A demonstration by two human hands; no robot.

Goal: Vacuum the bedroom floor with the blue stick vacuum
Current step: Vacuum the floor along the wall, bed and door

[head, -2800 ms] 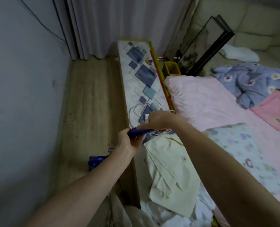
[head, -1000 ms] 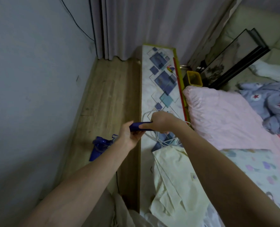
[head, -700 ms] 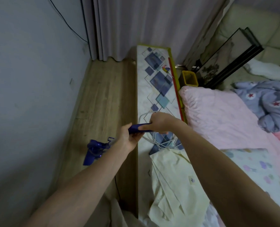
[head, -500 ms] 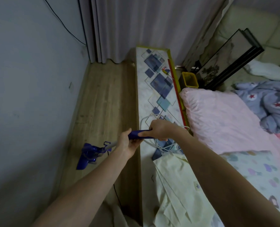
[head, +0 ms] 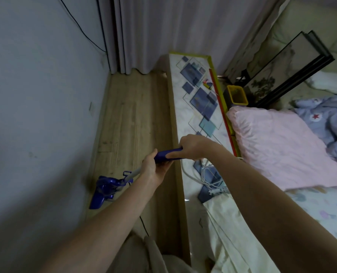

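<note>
The blue stick vacuum (head: 106,189) stands in the narrow strip of wooden floor (head: 128,123) between the grey wall and the bed's side ledge. Its blue head touches the floor close to the wall, and a pale tube rises from it to a blue handle. My left hand (head: 154,167) grips the lower part of that handle. My right hand (head: 192,146) is closed around the handle's upper end, above the ledge's edge. My left forearm hides part of the tube.
A patterned ledge (head: 195,107) runs along the bed, with a coiled white cable (head: 209,174) on it. Grey curtains (head: 163,32) close the far end of the strip. A yellow bin (head: 236,95), a pink pillow (head: 278,142) and cream cloth (head: 232,239) lie right.
The vacuum head has slid left across the floor toward the wall. Both hands kept their grip on the handle and shifted slightly left with it.
</note>
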